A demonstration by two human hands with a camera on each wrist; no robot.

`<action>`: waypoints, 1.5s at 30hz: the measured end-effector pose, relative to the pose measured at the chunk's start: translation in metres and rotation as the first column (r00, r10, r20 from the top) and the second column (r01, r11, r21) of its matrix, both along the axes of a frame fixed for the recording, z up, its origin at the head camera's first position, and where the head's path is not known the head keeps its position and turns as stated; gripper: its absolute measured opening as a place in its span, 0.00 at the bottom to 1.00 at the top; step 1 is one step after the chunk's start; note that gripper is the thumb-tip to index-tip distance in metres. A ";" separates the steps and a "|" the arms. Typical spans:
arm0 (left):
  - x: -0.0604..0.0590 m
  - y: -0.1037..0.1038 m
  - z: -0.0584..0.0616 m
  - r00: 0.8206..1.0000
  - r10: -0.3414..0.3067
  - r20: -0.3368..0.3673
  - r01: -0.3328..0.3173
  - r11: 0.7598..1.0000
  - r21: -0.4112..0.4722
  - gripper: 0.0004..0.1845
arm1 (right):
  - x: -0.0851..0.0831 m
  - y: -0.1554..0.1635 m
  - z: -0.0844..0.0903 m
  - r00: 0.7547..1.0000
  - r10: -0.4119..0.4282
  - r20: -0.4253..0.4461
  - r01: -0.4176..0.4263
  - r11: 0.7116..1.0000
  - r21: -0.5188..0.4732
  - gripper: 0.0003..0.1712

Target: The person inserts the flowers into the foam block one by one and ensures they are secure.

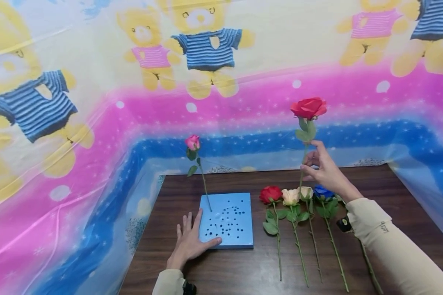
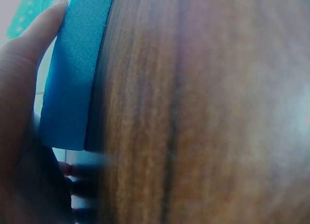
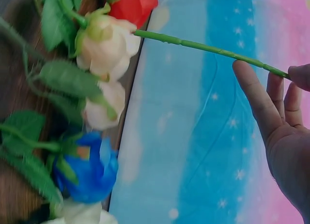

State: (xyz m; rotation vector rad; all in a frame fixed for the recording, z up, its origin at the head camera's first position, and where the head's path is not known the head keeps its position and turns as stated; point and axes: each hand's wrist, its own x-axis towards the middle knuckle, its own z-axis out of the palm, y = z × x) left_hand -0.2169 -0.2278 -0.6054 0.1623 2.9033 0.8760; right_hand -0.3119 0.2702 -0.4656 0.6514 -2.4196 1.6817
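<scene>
A blue foam block (image 1: 229, 223) with several holes lies on the brown table (image 1: 391, 205). A pink rose (image 1: 192, 142) stands upright in its far left corner. My left hand (image 1: 192, 239) rests flat on the block's left edge, fingers straight; in the left wrist view one of its fingers (image 2: 34, 45) lies along the foam block (image 2: 72, 79). My right hand (image 1: 308, 166) pinches the stem (image 3: 208, 48) of a red rose (image 1: 308, 107), holding it upright above the table, right of the block. In the right wrist view the right hand (image 3: 286, 76) holds that stem between thumb and fingers.
Several roses lie side by side right of the block: a red rose (image 1: 270, 194), a cream rose (image 1: 290, 196), a pale rose (image 1: 305, 191) and a blue rose (image 1: 323, 192), stems toward me. A teddy-bear patterned sheet (image 1: 96, 123) walls the table on three sides.
</scene>
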 end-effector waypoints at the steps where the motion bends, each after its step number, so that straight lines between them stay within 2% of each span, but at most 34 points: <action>1: 0.000 0.000 0.000 1.000 -0.002 -0.001 0.002 1.000 0.003 0.70 | -0.001 -0.003 0.000 1.000 0.004 -0.003 -0.004 1.000 -0.006 0.44; 6: -0.002 0.002 0.000 1.000 -0.004 -0.011 0.004 1.000 0.001 0.70 | -0.003 -0.024 -0.001 1.000 0.024 -0.008 -0.024 0.998 -0.051 0.44; 11: -0.002 0.001 0.001 1.000 -0.002 -0.008 0.002 1.000 -0.001 0.70 | -0.007 -0.047 -0.005 0.997 0.070 0.024 -0.068 0.993 -0.096 0.43; 24: 0.002 0.000 -0.001 1.000 0.011 0.011 -0.011 1.000 -0.006 0.70 | -0.014 -0.102 -0.010 0.989 0.142 0.044 -0.137 0.985 -0.102 0.43; 45: 0.002 -0.002 -0.002 1.000 0.007 0.001 -0.007 1.000 0.014 0.70 | -0.022 -0.155 -0.014 0.982 0.184 0.049 -0.175 0.974 -0.140 0.42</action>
